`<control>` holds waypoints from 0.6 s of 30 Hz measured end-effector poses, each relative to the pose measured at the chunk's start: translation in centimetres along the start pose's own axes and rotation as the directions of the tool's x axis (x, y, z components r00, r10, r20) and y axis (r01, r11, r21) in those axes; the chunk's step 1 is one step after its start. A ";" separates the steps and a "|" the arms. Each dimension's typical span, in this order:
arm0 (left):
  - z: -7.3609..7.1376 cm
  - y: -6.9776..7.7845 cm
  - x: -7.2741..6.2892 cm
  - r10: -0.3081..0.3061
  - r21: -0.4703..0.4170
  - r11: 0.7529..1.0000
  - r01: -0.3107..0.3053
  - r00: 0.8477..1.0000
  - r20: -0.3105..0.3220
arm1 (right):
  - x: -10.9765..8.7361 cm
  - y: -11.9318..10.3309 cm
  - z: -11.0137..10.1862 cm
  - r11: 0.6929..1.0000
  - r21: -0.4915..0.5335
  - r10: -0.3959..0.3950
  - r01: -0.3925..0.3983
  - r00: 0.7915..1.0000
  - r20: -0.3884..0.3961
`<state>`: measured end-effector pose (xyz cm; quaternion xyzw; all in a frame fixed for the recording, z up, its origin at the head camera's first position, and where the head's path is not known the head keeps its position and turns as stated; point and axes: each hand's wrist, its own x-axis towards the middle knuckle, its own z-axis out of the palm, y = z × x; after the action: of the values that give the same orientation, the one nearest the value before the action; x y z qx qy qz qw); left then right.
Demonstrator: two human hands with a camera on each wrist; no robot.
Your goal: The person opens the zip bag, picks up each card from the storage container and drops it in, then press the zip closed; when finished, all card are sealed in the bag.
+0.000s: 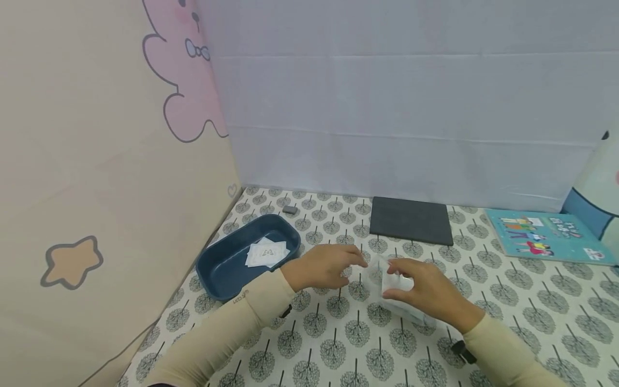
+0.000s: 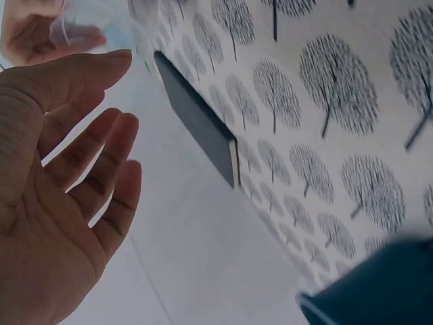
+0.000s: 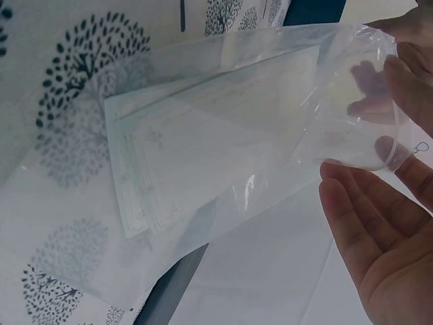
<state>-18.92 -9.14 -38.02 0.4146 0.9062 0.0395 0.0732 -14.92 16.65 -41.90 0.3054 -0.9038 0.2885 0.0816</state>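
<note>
My right hand [image 1: 427,290] holds the mouth of a clear plastic bag [image 3: 257,193], with its thumb and fingers spread around the opening. Several flat white sheets or packets [image 3: 210,135] lie inside the bag, stacked and slightly fanned. To the left of the bag's mouth is my left hand [image 1: 326,266], its fingers loosely bent and nothing in its grasp. The left wrist view shows that palm [image 2: 47,223] with a gap between thumb and fingers. White printed packets [image 1: 267,253] lie in a dark blue basin [image 1: 205,263], behind my left forearm.
A black flat board or book [image 1: 411,220] lies at the back of the table. Right of it is a turquoise illustrated book [image 1: 551,236]. A small grey block [image 1: 290,209] sits behind the basin. Fabric walls border the back and left of the tree-patterned tablecloth [image 1: 333,344].
</note>
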 end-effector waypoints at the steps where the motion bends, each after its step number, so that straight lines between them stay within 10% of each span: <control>1: -0.2 -0.4 -0.2 -0.005 0.016 1.000 0.005 1.000 -0.012 | 0.0 0.0 0.0 1.000 -0.002 0.002 -0.002 1.000 0.001; 10: -2.8 -5.2 -2.4 -0.139 0.113 0.983 0.148 0.987 -0.083 | -0.5 0.3 -0.4 1.000 0.000 0.025 -0.025 1.000 -0.004; 18: -3.2 -10.7 -5.2 -0.361 0.049 0.931 0.362 0.932 -0.029 | -0.7 0.6 -0.8 0.999 -0.008 0.036 -0.036 0.999 0.006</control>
<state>-24.04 -20.09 -35.80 0.2420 0.9684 0.0051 0.0591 -14.68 17.82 -41.79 0.2896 -0.9105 0.2853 0.0750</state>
